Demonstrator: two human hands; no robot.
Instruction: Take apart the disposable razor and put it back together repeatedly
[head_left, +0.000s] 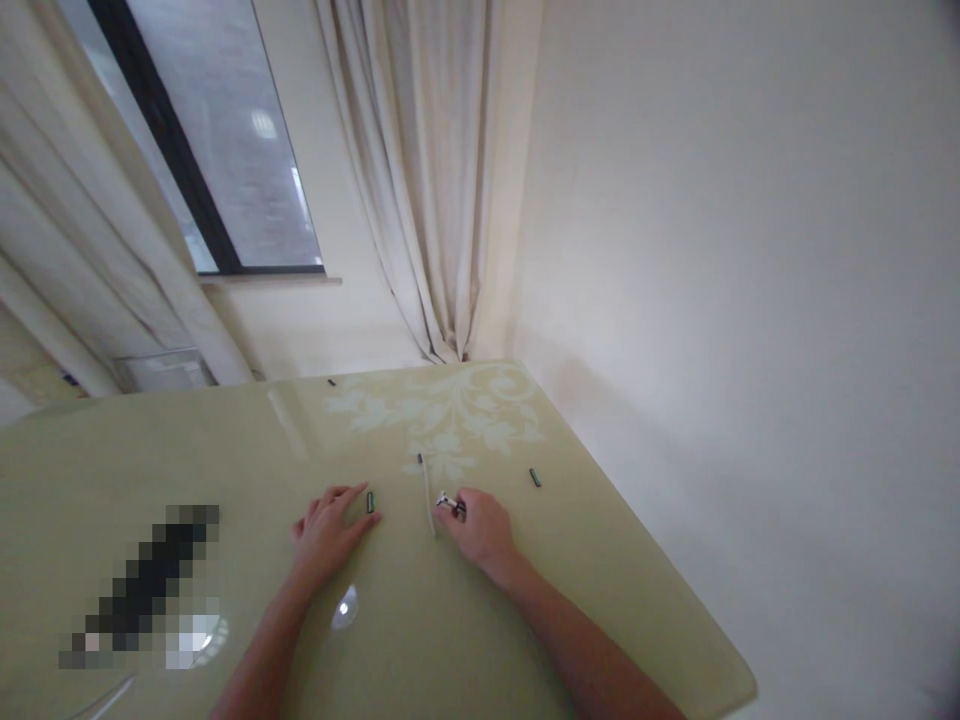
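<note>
My left hand rests low over the table with its fingers spread. Its thumb and index finger are at either end of a small dark rectangular piece with a green strip; whether they touch it I cannot tell. My right hand is closed in a pinch on a small silver-and-black object, partly hidden by the fingers. Just left of that hand lies a thin white stick with a dark tip. Further right, a second dark piece with a green strip lies on the table.
The glossy greenish table has a pale floral pattern and meets the wall at right. A tiny dark item lies near its far edge. A pixelated dark shape is at left. Curtains hang beyond, beside a window.
</note>
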